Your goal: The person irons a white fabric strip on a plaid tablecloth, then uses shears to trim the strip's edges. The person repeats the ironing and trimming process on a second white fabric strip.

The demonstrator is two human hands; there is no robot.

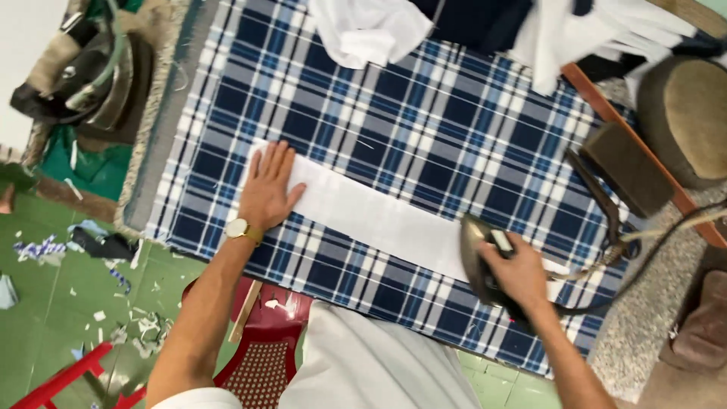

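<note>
Pressing in progress on a padded board under a blue, white and grey checked woven cloth (394, 129), flat and slightly napped. Across it lies a long white fabric strip (363, 216), narrow, smooth, folded-looking, running diagonally from upper left to lower right. Right hand (519, 273) clenched around the handle of a dark metal flat iron (481, 257) sitting on the strip's right end, cord (651, 242) trailing off right. Left hand (266, 189) released, palm down, fingers spread, pinning the strip's left end; gold round wristwatch (238, 229) on that wrist. Done well, I'd say: keep the strip taut between both hands, iron flat, cord off the cloth. Loose white cloth pieces (371, 30) at the far edge.
</note>
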